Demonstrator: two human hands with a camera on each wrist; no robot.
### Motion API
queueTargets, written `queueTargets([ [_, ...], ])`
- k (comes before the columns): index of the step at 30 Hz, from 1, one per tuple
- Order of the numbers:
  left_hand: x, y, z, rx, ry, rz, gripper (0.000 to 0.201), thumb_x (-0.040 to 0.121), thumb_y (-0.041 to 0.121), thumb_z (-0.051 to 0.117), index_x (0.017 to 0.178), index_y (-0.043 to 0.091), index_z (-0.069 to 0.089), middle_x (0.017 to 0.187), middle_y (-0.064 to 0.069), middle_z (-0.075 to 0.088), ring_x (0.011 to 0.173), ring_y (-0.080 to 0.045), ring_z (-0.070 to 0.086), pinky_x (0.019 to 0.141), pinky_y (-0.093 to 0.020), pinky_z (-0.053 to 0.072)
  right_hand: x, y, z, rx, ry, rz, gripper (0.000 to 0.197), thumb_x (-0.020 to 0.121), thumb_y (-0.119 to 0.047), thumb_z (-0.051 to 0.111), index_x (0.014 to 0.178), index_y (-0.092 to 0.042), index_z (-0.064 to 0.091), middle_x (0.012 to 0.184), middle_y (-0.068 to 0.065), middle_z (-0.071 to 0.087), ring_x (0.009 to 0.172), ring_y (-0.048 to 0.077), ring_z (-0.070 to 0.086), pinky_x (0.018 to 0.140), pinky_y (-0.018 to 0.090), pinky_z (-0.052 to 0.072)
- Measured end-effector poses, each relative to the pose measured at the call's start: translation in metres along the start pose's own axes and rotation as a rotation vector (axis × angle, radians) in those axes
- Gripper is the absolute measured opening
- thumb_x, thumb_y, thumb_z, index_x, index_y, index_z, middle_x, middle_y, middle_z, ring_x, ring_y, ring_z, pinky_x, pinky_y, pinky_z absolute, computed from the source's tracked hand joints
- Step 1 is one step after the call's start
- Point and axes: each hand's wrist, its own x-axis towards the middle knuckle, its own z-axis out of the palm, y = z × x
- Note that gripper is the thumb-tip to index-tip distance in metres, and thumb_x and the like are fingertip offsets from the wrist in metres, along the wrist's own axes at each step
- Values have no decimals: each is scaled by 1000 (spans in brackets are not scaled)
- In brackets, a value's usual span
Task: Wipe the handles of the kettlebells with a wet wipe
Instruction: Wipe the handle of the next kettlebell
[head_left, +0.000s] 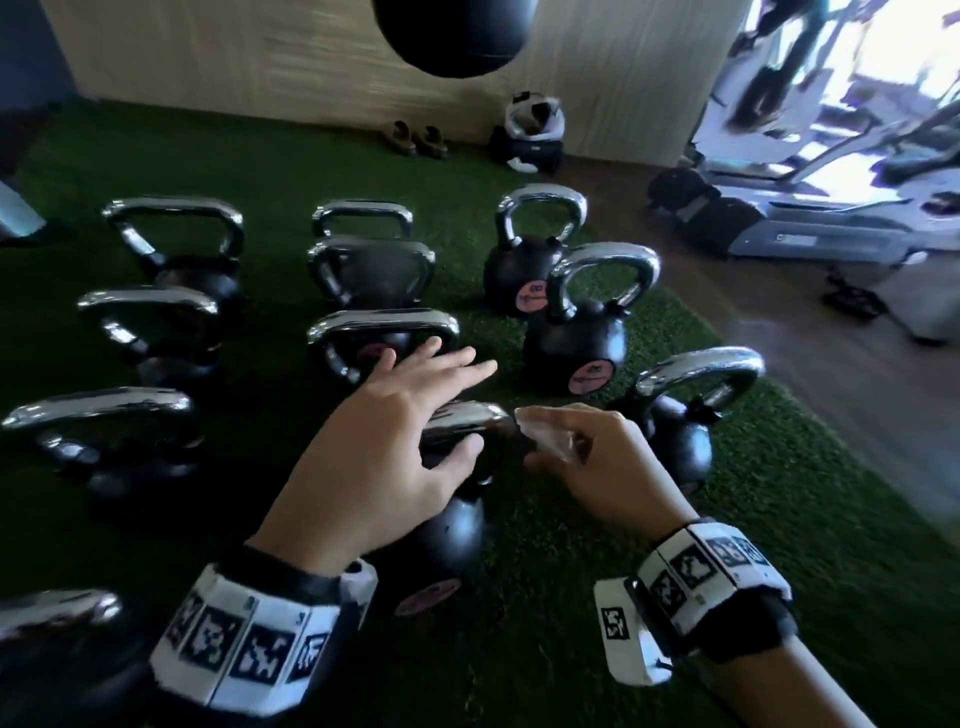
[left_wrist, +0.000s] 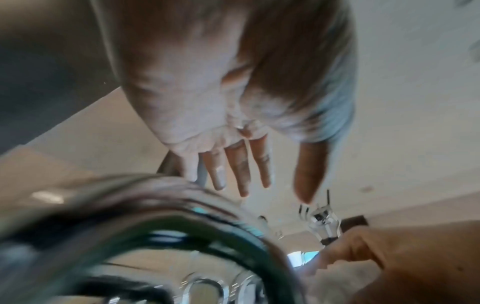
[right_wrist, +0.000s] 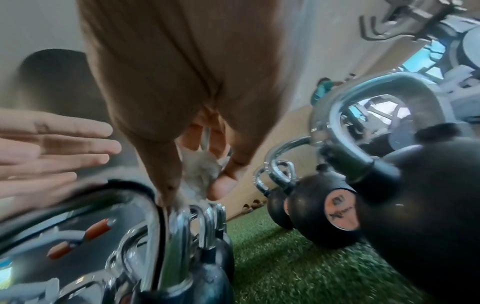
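Several black kettlebells with chrome handles stand in rows on green turf. The nearest middle kettlebell has its chrome handle under my hands. My left hand hovers over that handle with fingers spread and straight, thumb just below the bar. My right hand pinches a crumpled white wet wipe at the handle's right end. In the right wrist view the wet wipe sits between thumb and fingers above the chrome handle. The left wrist view shows my left hand open above a blurred handle.
More kettlebells surround it: one to the right, one behind with a pink label, others at left. A black ball hangs overhead. Shoes and a bag lie by the wall; gym machines stand on the right.
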Motion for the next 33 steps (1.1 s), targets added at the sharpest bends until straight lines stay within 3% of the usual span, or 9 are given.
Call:
queueTargets([
  [3,18,34,40,-252,158,41,58,91,16,75,143,33,58,142,21,59,140,5,45,118,-24,37,-22,32,-47,48,46,140,50,73,-34,79,119,-52,70,104,1,78,84,28,72,80,43,61],
  [6,28,56,100,-672,172,-159,61,90,11,74,141,38,57,133,23,66,129,10,54,111,-24,43,-37,61,-94,110,145,200,55,71,-22,74,118,-51,71,103,14,79,74,18,62,78,50,60],
  [9,46,57,178,-877,139,-453,76,87,5,77,147,42,47,142,20,59,130,13,49,119,-34,38,-40,82,-135,166,243,176,53,79,-5,72,116,-43,75,113,21,74,85,16,58,81,41,52],
  [11,62,57,222,-869,116,-583,84,84,13,82,152,38,39,153,12,49,137,3,42,122,-39,33,-37,95,-156,155,315,162,53,83,4,72,114,-39,76,115,12,76,86,16,60,83,38,50],
  [15,93,62,283,-795,283,-738,75,77,26,90,142,27,55,140,9,61,132,-5,54,116,-34,42,-25,118,-187,115,372,182,42,85,-4,74,119,-27,76,116,-9,76,95,21,74,91,50,59],
  [19,122,75,314,-701,347,-878,85,59,69,85,127,23,63,125,0,69,117,-18,65,109,-42,49,-16,127,-215,78,328,171,41,84,-11,75,120,-31,76,114,-10,75,94,31,74,86,58,59],
  [23,146,84,326,-693,525,-1063,83,64,58,89,131,19,62,113,7,68,110,-17,66,101,-26,43,1,126,-235,52,267,122,44,86,-1,75,118,-32,77,114,-14,74,96,14,74,87,47,61],
  [28,153,81,333,-684,590,-1185,47,79,41,85,109,7,71,107,-13,75,107,-31,69,89,-28,43,22,127,-250,-25,212,82,43,85,-6,78,118,-34,76,111,-12,74,90,13,72,83,47,60],
  [33,155,72,334,-662,552,-1177,48,79,39,87,104,1,71,108,-21,73,108,-38,68,88,-30,43,27,123,-249,-61,192,106,42,86,-10,78,119,-35,76,111,-19,73,85,10,71,79,39,60],
])
